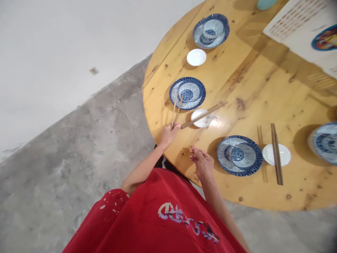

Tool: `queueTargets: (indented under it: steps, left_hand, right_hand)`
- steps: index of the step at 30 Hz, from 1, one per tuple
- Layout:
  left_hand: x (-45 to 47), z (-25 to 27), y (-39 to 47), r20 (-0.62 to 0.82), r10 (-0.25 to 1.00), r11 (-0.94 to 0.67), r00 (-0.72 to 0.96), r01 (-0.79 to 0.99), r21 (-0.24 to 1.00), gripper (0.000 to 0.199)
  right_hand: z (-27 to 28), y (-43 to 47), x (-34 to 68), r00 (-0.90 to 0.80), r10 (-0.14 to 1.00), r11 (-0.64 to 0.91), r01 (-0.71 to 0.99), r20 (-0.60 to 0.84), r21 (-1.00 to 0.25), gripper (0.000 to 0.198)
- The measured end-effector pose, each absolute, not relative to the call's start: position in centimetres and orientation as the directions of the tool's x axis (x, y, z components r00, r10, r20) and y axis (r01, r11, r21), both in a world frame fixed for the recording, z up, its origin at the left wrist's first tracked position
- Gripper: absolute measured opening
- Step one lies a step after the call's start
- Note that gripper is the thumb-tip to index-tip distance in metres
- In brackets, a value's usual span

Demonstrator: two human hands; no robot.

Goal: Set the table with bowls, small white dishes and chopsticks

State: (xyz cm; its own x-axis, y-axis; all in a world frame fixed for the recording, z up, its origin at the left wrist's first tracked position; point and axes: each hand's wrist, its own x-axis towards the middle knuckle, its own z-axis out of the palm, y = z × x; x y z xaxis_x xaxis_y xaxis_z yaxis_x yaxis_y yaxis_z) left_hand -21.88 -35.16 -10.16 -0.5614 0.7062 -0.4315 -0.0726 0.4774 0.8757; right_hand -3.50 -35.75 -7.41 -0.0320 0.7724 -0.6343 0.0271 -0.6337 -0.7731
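Near the table's left edge, my left hand (169,135) is closed around a pair of chopsticks (173,111). Their spread tips reach over a blue-and-white plate (202,92), on which a matching bowl (193,89) stands. Beside that hand, more chopsticks (210,112) lie slantwise across a small white dish (206,122). My right hand (204,163) hovers by the table's near edge, its fingers pinched together; whatever may be in them is too small to tell. Just right of it is another patterned plate (255,160) holding a bowl (238,155).
Dark chopsticks (276,154) rest across a second white dish (285,155). Further back are a plate with a bowl (213,28) and a white dish (196,57). A patterned bowl (326,142) is at the right, and a printed sheet (302,35) lies on the round wooden table (252,88).
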Motion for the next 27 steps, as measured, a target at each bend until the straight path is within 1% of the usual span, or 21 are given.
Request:
queueTargets:
  steps: [5,12,17,23,27]
  left_hand:
    - [-20.8,-10.5,-34.1,-0.488,0.676,0.493,-0.552,-0.152,0.856,0.027]
    - [-20.0,-11.8,-33.3,-0.475,0.66,0.476,-0.582,-0.166,0.864,0.017]
    - [-19.6,-12.0,-32.9,-0.471,0.658,0.432,-0.587,-0.217,0.875,0.015]
    - [-19.6,-12.0,-32.9,-0.456,0.643,0.451,-0.615,-0.177,0.875,0.013]
    - [-19.6,-11.8,-33.3,-0.459,0.635,0.44,-0.621,-0.198,0.876,0.014]
  right_hand:
    - [-7.8,-35.4,-3.4,-0.043,0.772,-0.633,0.04,-0.634,-0.773,0.04]
    - [-7.9,-34.4,-3.1,-0.051,0.766,-0.638,0.054,-0.641,-0.768,0.042]
    - [-8.1,-34.3,-2.7,-0.045,0.746,-0.663,0.035,-0.664,-0.747,0.044]
    - [-8.4,-34.1,-2.3,-0.043,0.745,-0.663,0.055,-0.665,-0.746,0.045]
    - [-8.3,-33.8,-2.3,-0.048,0.739,-0.67,0.048,-0.672,-0.741,0.044]
